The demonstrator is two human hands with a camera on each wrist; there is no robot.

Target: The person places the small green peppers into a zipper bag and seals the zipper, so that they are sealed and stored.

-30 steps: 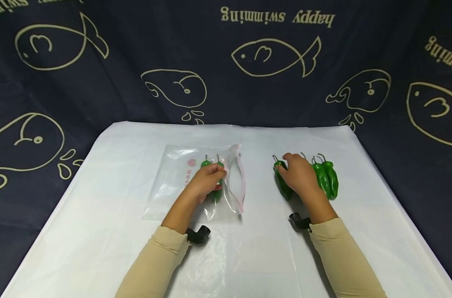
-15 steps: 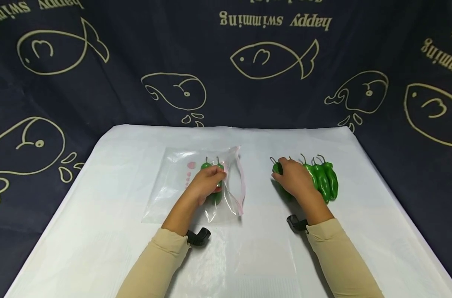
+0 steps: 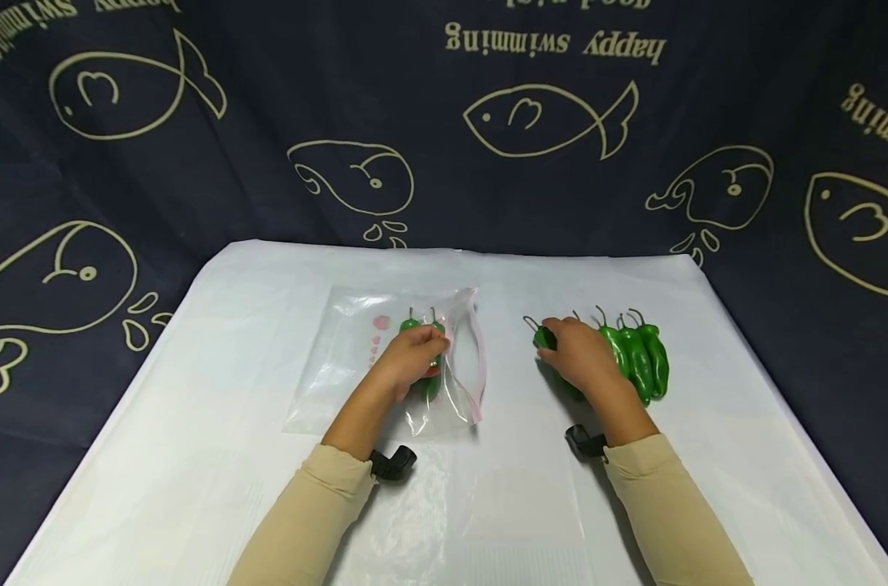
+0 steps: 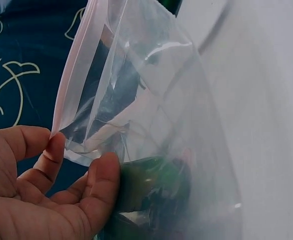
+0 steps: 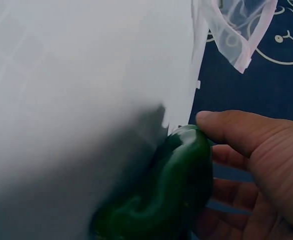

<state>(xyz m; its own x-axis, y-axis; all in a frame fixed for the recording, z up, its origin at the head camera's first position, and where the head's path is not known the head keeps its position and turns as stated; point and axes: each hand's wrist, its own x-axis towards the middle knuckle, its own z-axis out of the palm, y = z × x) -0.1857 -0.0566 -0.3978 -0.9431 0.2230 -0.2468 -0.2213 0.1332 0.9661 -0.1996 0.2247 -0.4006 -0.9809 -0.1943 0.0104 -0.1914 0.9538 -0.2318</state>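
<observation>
A clear zip bag (image 3: 330, 366) with a pink zip edge (image 4: 75, 75) lies flat, its mouth towards the right and gaping. Thumb and finger of my left hand (image 3: 412, 358) pinch the bag near that mouth. Two green peppers (image 3: 409, 324) show through the plastic, partly covered by this hand. To the right, my right hand (image 3: 579, 354) holds a dark green pepper (image 5: 161, 195) between thumb and fingers. Its curved stem points away from me, and the hand hides much of its body in the head view.
Several more green peppers (image 3: 640, 366) lie side by side just right of my right hand. A white sheet covers the table (image 3: 158, 456). Behind it hangs a dark blue cloth (image 3: 429, 203) with fish drawings. Each wrist wears a black camera mount (image 3: 394, 462).
My right hand has come down onto the leftmost pepper and taken hold of it, shifting it slightly left, away from the other peppers. The left hand stays on the bag.
</observation>
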